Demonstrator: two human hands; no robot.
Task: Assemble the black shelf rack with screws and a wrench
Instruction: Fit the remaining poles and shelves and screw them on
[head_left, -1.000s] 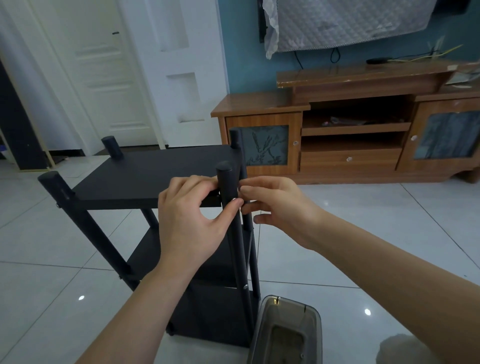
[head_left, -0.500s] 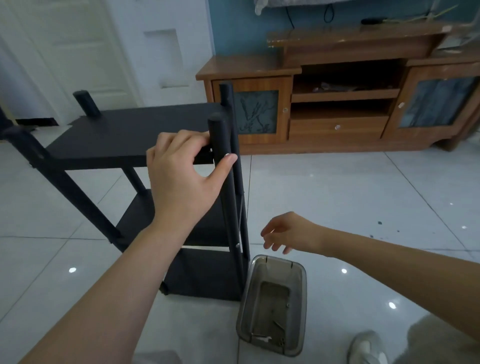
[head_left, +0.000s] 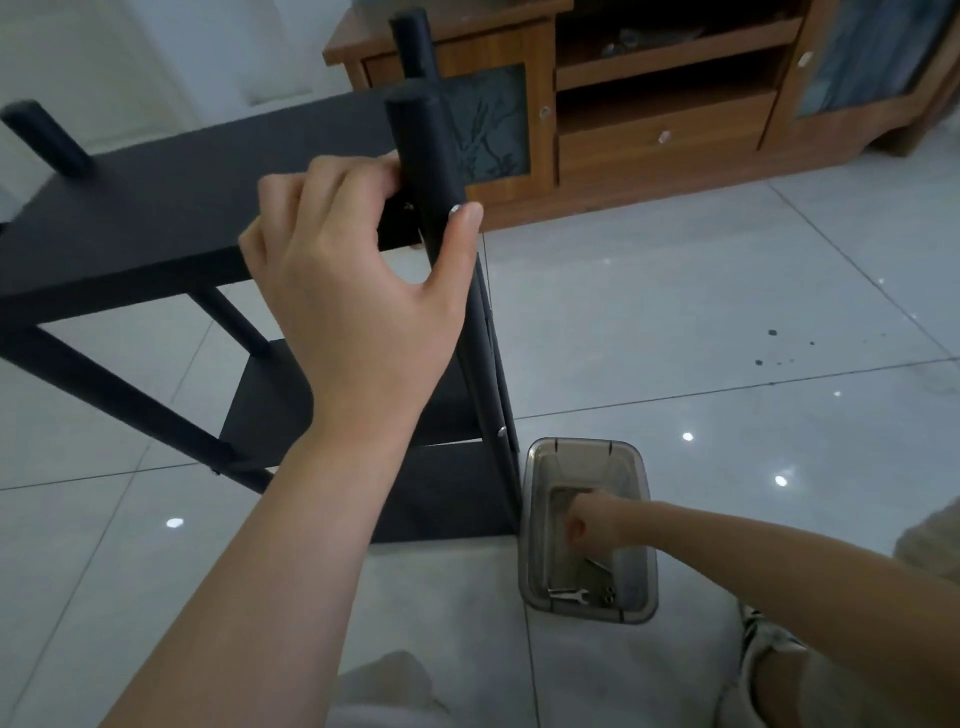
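Observation:
The black shelf rack (head_left: 156, 208) stands on the tile floor with its top board level and lower boards beneath. My left hand (head_left: 353, 280) grips its near right post (head_left: 421, 135). The fingers hook over the board's corner and the thumb tip lies by a silver screw head (head_left: 454, 209). Another screw (head_left: 502, 431) shows lower on the post. My right hand (head_left: 589, 519) reaches down into a grey plastic container (head_left: 582, 446) beside the rack's foot. Its fingers are hidden from view. A small wrench (head_left: 569, 596) and loose screws (head_left: 608, 595) lie at the container's near end.
A wooden cabinet (head_left: 660, 130) with shelves and a drawer lines the far wall. My legs (head_left: 779, 675) are at the bottom right, close to the container. A few dark specks (head_left: 772, 332) dot the floor to the right.
My right hand left the post, dropped toward the floor and went into the container. My left hand kept its grip on the post. The view tilted downward.

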